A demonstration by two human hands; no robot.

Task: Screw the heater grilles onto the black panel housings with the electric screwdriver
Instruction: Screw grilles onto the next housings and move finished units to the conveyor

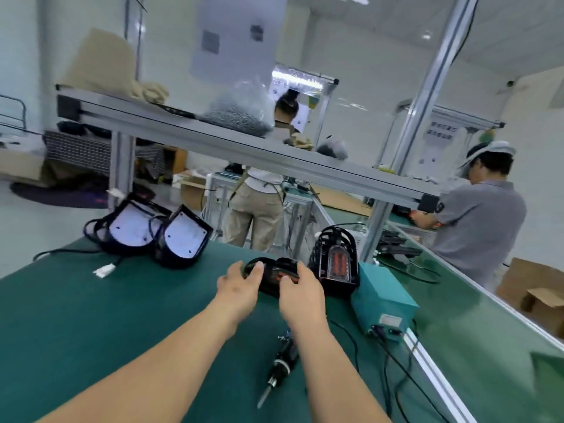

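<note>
Green mat (91,315) has a black heater (271,274) lying flat mid-table, with the left hand (241,283) and right hand (300,296) both curled round its ends. Meanwhile the screwdriver (280,364) lies untouched between the forearms, so I'd guess no screws in this one yet. Two more housings (128,227) wait at the far left, and an upright heater (334,261) sits just to the right.

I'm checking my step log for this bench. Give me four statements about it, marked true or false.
1. The left hand and right hand hold a black heater unit on the green mat. True.
2. The electric screwdriver is in the right hand. False: it lies on the mat by the right forearm.
3. A teal box sits right of the heater unit. True.
4. Two white-backed housings stand right of the hands. False: they stand left.
</note>
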